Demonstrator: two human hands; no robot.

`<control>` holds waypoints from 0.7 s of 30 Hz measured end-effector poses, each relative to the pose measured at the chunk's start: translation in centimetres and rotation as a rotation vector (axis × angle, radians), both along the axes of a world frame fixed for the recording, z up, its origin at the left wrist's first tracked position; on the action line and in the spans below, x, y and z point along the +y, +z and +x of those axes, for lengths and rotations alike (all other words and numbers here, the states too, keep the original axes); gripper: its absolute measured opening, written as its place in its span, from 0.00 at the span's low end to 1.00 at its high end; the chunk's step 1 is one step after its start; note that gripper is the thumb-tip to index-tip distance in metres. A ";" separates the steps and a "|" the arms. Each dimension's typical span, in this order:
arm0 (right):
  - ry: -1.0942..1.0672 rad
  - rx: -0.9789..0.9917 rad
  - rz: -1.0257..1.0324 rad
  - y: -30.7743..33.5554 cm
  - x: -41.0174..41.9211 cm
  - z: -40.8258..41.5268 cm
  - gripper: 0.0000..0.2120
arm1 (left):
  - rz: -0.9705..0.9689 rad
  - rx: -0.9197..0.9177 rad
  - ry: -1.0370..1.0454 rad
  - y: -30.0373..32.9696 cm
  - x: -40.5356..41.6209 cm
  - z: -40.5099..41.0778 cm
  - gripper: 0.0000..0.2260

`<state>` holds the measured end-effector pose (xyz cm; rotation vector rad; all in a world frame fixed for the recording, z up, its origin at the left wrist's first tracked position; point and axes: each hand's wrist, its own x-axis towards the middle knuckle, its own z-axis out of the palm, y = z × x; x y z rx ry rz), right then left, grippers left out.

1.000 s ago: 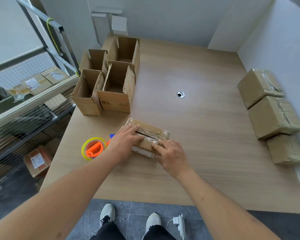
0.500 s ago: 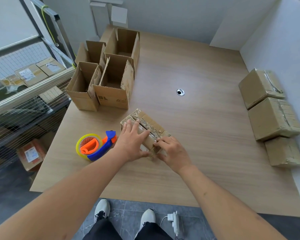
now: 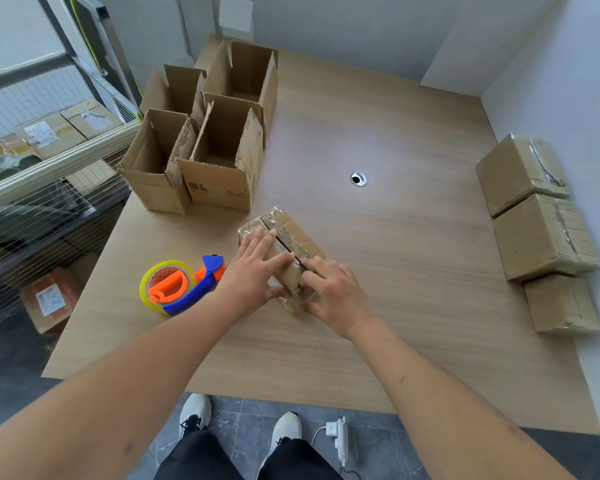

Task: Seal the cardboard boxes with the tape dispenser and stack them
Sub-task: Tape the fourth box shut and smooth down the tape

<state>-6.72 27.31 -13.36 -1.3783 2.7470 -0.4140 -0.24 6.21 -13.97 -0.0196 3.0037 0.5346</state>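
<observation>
The small box has turned more lengthwise since before. The left hand lies flat on it with straight fingers. The right hand holds its near end with curled fingers

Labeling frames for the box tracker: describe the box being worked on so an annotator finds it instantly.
On the wooden table, look at the near middle, just right of the yellow, orange and blue tape dispenser. The small closed box lies under the left hand and right hand. Unlike the four open boxes behind it and the three sealed boxes by the right wall, it is being touched.
</observation>
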 end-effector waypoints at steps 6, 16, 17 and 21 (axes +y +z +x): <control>-0.135 0.089 -0.010 0.0 -2.6 1.8 0.23 | -0.020 -0.056 -0.055 0.6 -1.0 1.2 0.43; 0.044 -0.110 -0.134 -0.3 -2.1 0.3 0.22 | -0.122 -0.049 -0.187 0.8 -2.5 1.6 0.53; 0.092 -0.124 -0.103 -0.3 -1.5 -0.3 0.23 | -0.135 -0.038 -0.172 0.8 -1.9 1.4 0.53; 0.126 -0.098 -0.096 -0.4 -1.3 -1.0 0.23 | -0.173 0.081 -0.112 0.2 -0.6 1.6 0.48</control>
